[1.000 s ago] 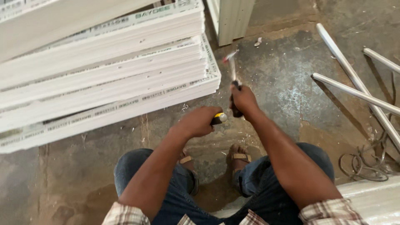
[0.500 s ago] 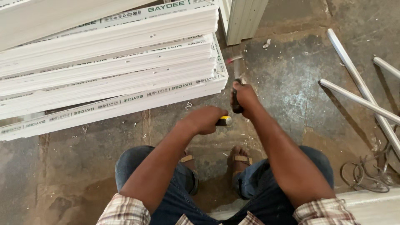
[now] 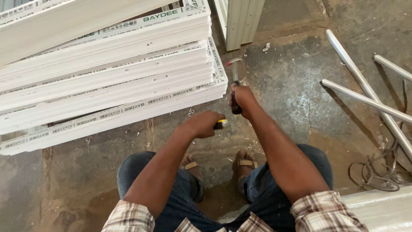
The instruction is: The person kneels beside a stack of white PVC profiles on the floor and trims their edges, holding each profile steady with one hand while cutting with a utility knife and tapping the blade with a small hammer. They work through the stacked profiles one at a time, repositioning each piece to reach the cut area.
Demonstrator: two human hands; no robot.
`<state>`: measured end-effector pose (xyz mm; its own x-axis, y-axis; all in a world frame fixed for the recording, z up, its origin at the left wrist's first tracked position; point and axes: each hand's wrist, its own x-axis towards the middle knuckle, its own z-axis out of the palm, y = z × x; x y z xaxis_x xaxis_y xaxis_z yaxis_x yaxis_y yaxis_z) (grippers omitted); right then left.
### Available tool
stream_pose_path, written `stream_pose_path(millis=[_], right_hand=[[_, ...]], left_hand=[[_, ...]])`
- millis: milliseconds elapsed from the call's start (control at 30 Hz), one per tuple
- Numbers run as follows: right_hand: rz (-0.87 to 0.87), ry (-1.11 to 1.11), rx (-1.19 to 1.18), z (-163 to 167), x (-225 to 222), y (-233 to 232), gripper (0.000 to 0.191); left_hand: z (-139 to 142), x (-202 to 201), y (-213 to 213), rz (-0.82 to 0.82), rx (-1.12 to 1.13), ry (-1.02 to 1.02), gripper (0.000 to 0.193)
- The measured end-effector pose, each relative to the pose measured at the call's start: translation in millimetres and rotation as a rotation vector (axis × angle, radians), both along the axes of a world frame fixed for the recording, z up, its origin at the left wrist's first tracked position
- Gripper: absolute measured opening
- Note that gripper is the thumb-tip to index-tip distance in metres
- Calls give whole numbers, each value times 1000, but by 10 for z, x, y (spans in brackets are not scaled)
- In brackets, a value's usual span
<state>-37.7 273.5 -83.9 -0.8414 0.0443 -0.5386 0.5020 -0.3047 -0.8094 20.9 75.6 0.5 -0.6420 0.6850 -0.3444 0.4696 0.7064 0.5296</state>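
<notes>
Right hand (image 3: 242, 96) fisted round hammer (image 3: 234, 81), head blurred, just off the near right corner of the white profile stack (image 3: 107, 81). Left hand (image 3: 206, 124) closed on a yellow-tipped tool (image 3: 221, 124), tip down on the concrete floor (image 3: 292, 86), just below the stack's front edge. Squatting, sandalled feet (image 3: 246, 161) under the arms. Metal bars (image 3: 365, 92) and wire tangle (image 3: 377, 172) well apart, toward the floor's right edge.
</notes>
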Motion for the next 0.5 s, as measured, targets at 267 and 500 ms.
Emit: stream_pose_path(millis=[267,500], right_hand=[[247,-172,10,24,7,93,24],[-18,161,196,109,28,-31,24]], left_hand=[[-74,-33,18,-40,11,35,38],[-23,-36,55,-44,-60,19,34]])
